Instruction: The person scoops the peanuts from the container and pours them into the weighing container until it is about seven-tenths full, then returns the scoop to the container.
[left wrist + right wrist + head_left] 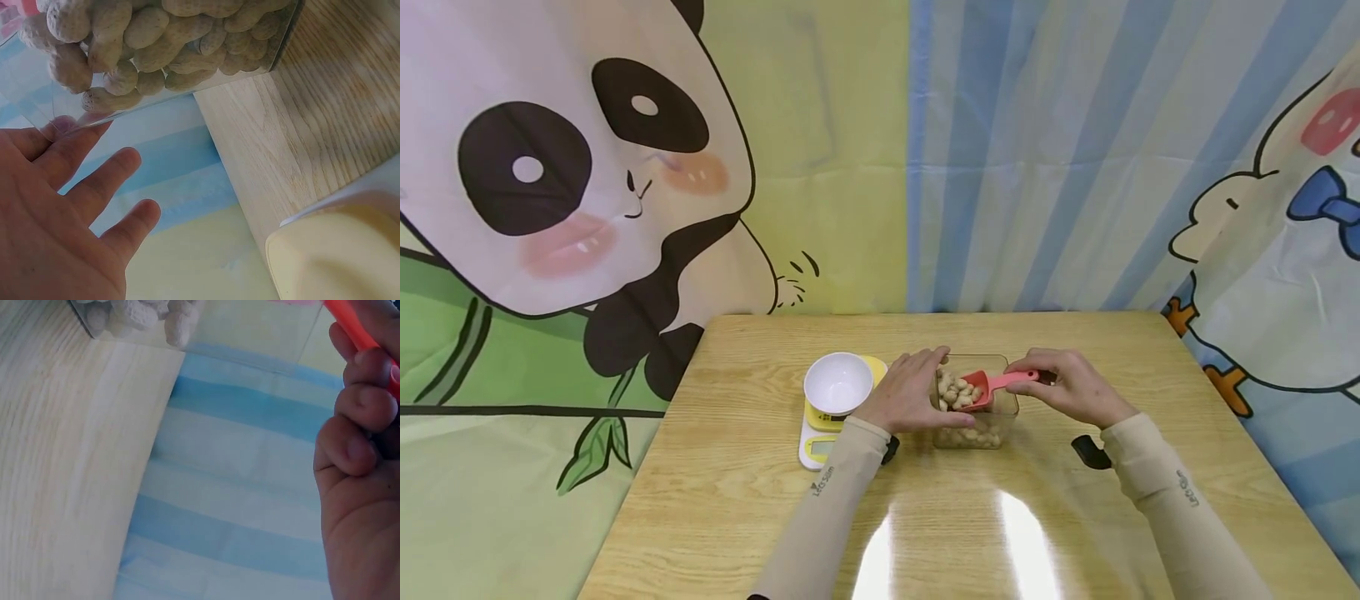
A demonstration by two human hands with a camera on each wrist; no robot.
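Note:
A clear plastic container [1011,408] of unshelled peanuts [140,44] stands in front of me, its peanuts heaped toward the left side. My left hand [906,396] holds that side, thumb along the near wall and fingers reaching to the far corner. In the left wrist view, fingertips touch the container's rim while other fingers stand free. My right hand [1071,387] grips the handle of a red scoop [987,388] from the right. The scoop's bowl is inside the container, its mouth against the peanuts. In the right wrist view, curled fingers [369,406] wrap the scoop's handle.
Left of the container is a yellow and white kitchen scale [812,446] bearing a white bowl [838,383], partly behind my left hand. Black wrist-worn pieces [1092,452] show at both cuffs. The wooden table [737,500] ends at a cartoon-printed curtain [1037,167].

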